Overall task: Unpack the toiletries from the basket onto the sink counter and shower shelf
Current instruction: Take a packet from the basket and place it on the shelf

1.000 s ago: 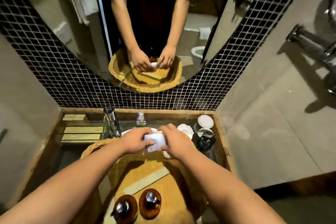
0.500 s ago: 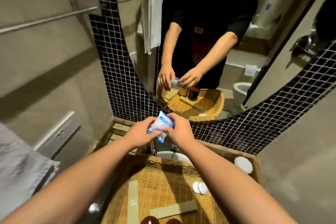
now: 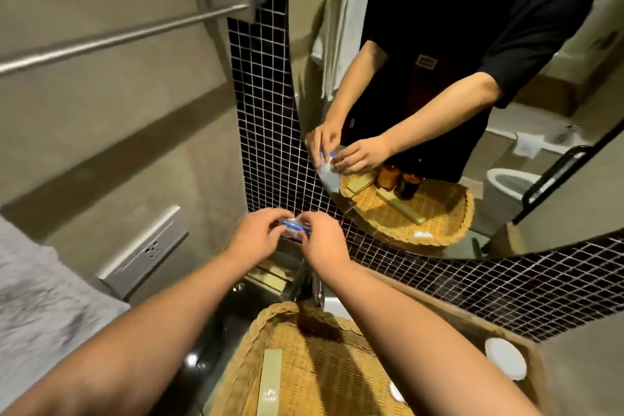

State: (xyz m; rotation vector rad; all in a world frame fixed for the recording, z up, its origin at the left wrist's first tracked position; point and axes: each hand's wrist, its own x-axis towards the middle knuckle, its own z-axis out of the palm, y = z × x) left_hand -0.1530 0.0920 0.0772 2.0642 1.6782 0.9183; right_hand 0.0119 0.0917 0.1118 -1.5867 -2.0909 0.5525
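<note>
The left grip [image 3: 256,234] and right grip [image 3: 322,244] both pinch a small packet [image 3: 293,226], raised above the basket [image 3: 248,344]. Unpacking looks partway done: a long box [image 3: 270,378] lies in the basket, and a white disc [image 3: 505,363] sits on the table.

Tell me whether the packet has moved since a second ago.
Yes. The packet rose from the basket rim; the left hand and right hand now pinch it above the faucet, before the black tiles.
</note>
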